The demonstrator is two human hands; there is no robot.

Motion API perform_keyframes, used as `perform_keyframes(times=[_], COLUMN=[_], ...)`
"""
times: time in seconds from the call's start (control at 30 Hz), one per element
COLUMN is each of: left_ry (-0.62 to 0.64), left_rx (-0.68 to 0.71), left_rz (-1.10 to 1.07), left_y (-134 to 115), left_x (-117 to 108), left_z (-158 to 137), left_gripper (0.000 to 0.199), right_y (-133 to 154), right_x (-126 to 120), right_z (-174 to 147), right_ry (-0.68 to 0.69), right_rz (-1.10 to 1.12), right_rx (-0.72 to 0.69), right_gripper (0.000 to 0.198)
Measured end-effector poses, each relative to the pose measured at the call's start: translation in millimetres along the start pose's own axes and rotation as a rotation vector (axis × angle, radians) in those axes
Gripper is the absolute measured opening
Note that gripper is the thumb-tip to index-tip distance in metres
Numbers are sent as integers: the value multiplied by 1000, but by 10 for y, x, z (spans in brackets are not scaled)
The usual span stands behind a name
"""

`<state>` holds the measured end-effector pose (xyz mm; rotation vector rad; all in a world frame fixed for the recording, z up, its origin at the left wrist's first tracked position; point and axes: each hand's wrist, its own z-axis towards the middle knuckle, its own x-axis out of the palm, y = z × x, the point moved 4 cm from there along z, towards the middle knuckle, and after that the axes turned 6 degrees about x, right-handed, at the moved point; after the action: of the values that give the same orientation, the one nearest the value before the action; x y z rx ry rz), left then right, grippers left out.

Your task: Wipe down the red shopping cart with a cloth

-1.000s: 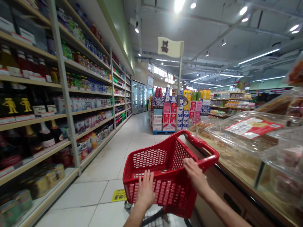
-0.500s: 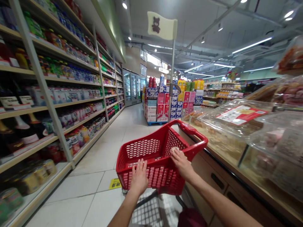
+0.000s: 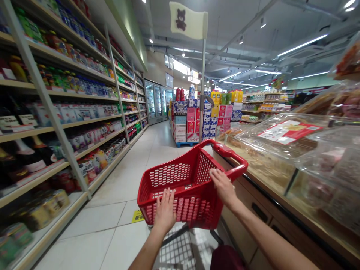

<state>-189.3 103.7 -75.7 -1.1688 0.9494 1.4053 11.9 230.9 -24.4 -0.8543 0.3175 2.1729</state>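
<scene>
A red plastic shopping cart (image 3: 194, 208) with a pierced basket stands turned sideways in front of me. My left hand (image 3: 165, 210) lies over the basket's near rim, fingers stretched out, holding nothing. My right hand (image 3: 224, 186) presses on the basket's upper corner beside the red handle (image 3: 237, 173). A bit of pale, crumpled material, which looks like a tissue, shows at the edge of that hand; most of it is hidden. Inside, the basket has no goods that I can see. A pole (image 3: 203, 75) with a cream bear flag (image 3: 189, 20) rises behind it.
Shelves (image 3: 84, 123) of drinks and cans line the left. At right, close to the cart, runs a wooden counter (image 3: 253, 228) with clear lidded bins (image 3: 281, 138). Stacked cartons (image 3: 191, 125) stand ahead on a blue pallet. A yellow floor sticker (image 3: 137, 216) lies below the cart.
My right hand has slid to the right along the basket's edge, nearer the handle. My left hand stays on the rim. The view has shifted slightly.
</scene>
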Motion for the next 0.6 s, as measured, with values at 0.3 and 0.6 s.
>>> perform_keyframes(times=[0.3, 0.6], left_ry=[-10, -19], left_rx=[13, 1], left_rz=[-7, -25], left_y=[43, 42], left_x=[57, -31], left_z=[-30, -106], left_gripper=[72, 73], right_y=[528, 830], right_x=[232, 306], right_z=[-59, -35], right_ry=[49, -3], right_rz=[150, 189], right_rx=[-120, -101], right_gripper=[39, 35])
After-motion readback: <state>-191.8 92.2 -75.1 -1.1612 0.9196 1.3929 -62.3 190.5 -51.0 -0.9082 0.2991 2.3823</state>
